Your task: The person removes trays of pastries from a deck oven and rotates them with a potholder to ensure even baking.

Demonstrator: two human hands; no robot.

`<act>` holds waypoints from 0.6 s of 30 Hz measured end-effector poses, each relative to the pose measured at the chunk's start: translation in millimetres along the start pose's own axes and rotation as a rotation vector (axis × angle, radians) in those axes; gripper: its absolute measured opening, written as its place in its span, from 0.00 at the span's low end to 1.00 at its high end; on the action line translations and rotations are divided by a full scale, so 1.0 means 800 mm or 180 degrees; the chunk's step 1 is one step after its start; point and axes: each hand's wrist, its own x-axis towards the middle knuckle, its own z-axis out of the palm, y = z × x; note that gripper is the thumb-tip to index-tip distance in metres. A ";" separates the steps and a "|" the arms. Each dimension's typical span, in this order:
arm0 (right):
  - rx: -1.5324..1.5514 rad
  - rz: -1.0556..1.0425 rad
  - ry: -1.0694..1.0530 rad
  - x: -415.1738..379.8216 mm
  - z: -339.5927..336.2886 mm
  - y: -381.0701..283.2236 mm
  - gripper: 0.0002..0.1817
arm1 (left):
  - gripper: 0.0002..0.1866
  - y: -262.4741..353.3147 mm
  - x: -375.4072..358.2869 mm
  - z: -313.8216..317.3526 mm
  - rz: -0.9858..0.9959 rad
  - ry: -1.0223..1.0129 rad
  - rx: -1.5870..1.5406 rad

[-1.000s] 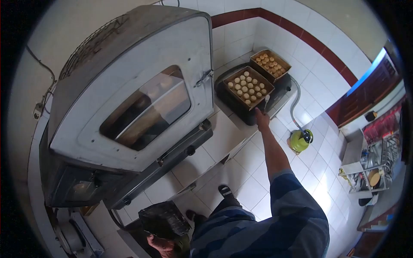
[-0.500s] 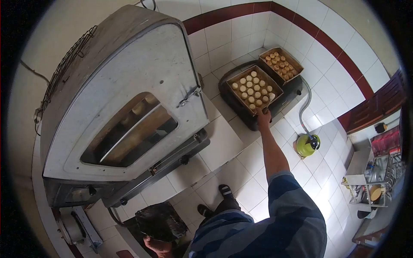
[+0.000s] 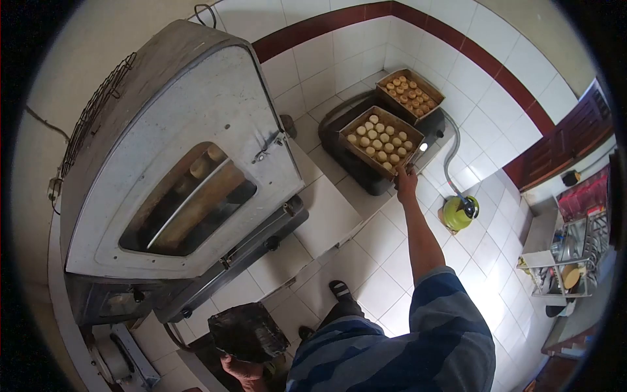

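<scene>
My right hand (image 3: 406,181) is closed at the near corner of a baking tray (image 3: 358,146) that holds several rows of pale round buns (image 3: 377,144). From this hand sticks up a thin tool with a pale, bright tip (image 3: 423,147); its exact kind is too small to make out. Low in the view, my left hand (image 3: 241,374) grips the lower edge of a blackened baking tray (image 3: 248,332), with the fingers partly hidden beneath it. Another tray (image 3: 439,98) of browner round buns (image 3: 408,96) sits just behind the pale ones.
A large metal oven (image 3: 189,117) with a window stands at the left. Both bun trays rest on a black stove (image 3: 353,173). A hose runs from there to a green gas cylinder (image 3: 455,214) on the tiled floor. A dish rack (image 3: 568,268) stands at far right.
The pale tip has moved from over the tray's corner to just outside its right edge. The view has shifted slightly; my left hand still holds the blackened tray.
</scene>
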 end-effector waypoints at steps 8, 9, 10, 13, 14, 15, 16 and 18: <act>-0.0185 -0.0199 -0.0158 -0.123 -0.115 -0.076 0.17 | 0.29 -0.002 0.020 -0.062 -0.0450 -0.0208 -0.0271; -0.0275 -0.0310 -0.0247 -0.147 -0.125 -0.092 0.18 | 0.28 -0.003 0.029 -0.080 -0.0444 -0.0707 -0.0377; -0.0261 -0.0249 -0.0056 -0.177 -0.127 -0.117 0.17 | 0.27 -0.004 0.034 -0.096 -0.0429 -0.1208 -0.0482; -0.0976 -0.1220 -0.0299 -0.234 -0.170 -0.155 0.13 | 0.26 0.001 0.035 -0.118 -0.0763 -0.0928 -0.0675; -0.1165 -0.1335 -0.0220 -0.257 -0.178 -0.174 0.13 | 0.14 0.008 0.016 -0.089 -0.0422 -0.0345 0.0128; -0.1353 -0.1450 -0.0155 -0.277 -0.187 -0.189 0.14 | 0.14 0.009 0.016 -0.087 -0.0406 -0.0349 0.0087; -0.1335 -0.1295 -0.0232 -0.286 -0.209 -0.201 0.17 | 0.18 0.012 0.014 -0.094 -0.0621 -0.0537 -0.0075; -0.0390 -0.0645 -0.0445 -0.345 -0.206 -0.256 0.17 | 0.22 0.023 -0.002 -0.105 -0.0817 -0.0461 -0.0412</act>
